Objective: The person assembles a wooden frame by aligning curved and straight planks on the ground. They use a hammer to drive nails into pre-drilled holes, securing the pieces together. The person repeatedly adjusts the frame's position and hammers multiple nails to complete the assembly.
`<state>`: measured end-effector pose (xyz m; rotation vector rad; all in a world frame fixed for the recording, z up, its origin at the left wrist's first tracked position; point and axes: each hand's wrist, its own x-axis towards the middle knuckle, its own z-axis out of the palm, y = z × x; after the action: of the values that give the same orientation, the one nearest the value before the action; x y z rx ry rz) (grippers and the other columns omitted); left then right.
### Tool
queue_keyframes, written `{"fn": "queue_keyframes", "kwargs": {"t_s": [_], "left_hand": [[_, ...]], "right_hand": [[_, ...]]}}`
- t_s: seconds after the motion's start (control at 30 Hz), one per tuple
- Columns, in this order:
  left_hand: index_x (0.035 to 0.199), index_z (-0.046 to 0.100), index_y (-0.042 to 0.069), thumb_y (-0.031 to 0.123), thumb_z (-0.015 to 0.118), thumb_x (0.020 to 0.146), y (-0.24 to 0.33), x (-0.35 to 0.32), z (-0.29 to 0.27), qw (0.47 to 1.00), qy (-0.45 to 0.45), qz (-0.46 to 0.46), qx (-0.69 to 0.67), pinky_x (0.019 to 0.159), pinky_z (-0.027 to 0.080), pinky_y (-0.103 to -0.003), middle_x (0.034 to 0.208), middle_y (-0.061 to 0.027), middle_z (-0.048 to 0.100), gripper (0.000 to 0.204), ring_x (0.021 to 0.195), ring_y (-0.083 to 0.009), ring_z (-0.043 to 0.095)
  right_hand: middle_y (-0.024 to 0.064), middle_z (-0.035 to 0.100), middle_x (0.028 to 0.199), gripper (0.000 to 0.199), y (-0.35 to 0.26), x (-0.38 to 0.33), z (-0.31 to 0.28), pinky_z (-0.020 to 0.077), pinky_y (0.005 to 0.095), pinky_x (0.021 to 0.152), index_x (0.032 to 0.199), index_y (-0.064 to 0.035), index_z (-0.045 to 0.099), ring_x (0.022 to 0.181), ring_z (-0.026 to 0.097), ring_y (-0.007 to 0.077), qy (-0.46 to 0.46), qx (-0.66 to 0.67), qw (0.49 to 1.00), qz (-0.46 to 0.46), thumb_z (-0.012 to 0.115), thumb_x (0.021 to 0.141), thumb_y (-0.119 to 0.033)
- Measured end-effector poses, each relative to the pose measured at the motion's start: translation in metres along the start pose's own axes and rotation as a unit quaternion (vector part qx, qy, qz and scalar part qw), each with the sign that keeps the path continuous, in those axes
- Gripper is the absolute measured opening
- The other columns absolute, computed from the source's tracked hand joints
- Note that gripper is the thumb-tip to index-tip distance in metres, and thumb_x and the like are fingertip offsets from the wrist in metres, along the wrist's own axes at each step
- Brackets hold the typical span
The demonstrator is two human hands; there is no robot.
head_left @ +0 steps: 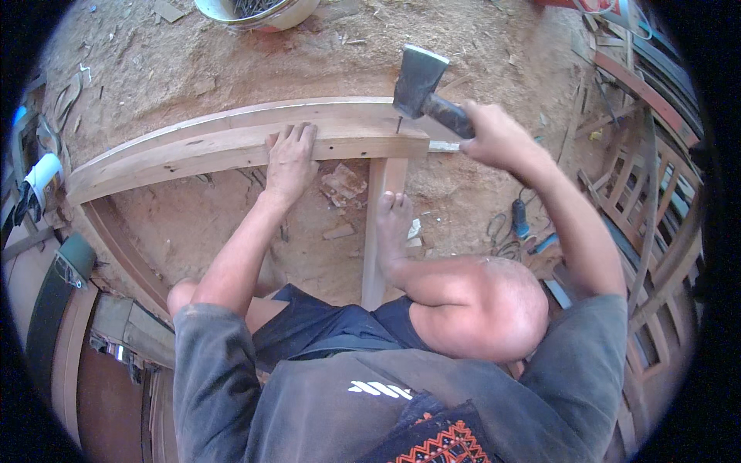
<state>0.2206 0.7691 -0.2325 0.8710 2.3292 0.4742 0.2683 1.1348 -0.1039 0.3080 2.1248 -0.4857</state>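
My right hand [500, 137] is closed around the dark handle of a hatchet [420, 81]. Its flared edge points up and away, while the blunt back of the head is just above a nail [399, 124]. The nail stands upright in the right end of a long wooden beam [224, 153]. Fingers bent over the beam's top, my left hand [292, 162] grips it left of the nail. Beneath that right end, a second wooden piece [375, 266] runs toward me, with my bare foot [394, 220] against it.
A bucket [266, 19] of nails stands on the dirt ground at the far side. To the right are a blue power tool [520, 218] with its cord and stacked slatted wooden frames [644, 174]. Boards and a green curved object [58, 285] lie at left.
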Motion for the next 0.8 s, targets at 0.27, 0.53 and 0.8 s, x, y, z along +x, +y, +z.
{"fn": "queue_keyframes", "kwargs": {"t_s": [0.27, 0.53, 0.8], "left_hand": [[0.134, 0.06, 0.009, 0.005, 0.079, 0.068, -0.001, -0.002, 0.007, 1.0, 0.011, -0.001, 0.027, 0.103, 0.043, -0.059, 0.136, -0.0099, 0.064, 0.069, 0.129, -0.0345, 0.056], [0.132, 0.061, 0.009, 0.005, 0.075, 0.069, -0.001, 0.0, 0.006, 1.0, 0.017, 0.0, 0.005, 0.103, 0.043, -0.058, 0.135, -0.0096, 0.064, 0.065, 0.127, -0.0338, 0.057], [0.131, 0.061, 0.008, 0.005, 0.074, 0.07, -0.002, -0.001, 0.008, 0.999, 0.037, 0.007, 0.004, 0.104, 0.043, -0.056, 0.134, -0.0099, 0.065, 0.062, 0.125, -0.0342, 0.059]], "right_hand": [[0.0239, 0.074, 0.095, 0.038, -0.024, 0.014, -0.084, 0.0587, 0.0466, 0.078, 0.119, 0.0, 0.067, 0.088, 0.074, 0.0357, 0.296, 0.036, 0.954, 0.015, 0.072, 0.084, -0.014], [0.0254, 0.073, 0.095, 0.046, 0.027, 0.005, -0.062, 0.0576, 0.0446, 0.083, 0.124, 0.0004, 0.065, 0.091, 0.073, 0.0373, 0.08, 0.02, 0.992, -0.097, 0.072, 0.079, -0.01], [0.0273, 0.075, 0.095, 0.025, -0.056, 0.007, -0.047, 0.0585, 0.0476, 0.076, 0.103, 0.0083, 0.068, 0.087, 0.075, 0.0381, 0.273, 0.002, 0.961, 0.051, 0.064, 0.086, -0.01]]}}
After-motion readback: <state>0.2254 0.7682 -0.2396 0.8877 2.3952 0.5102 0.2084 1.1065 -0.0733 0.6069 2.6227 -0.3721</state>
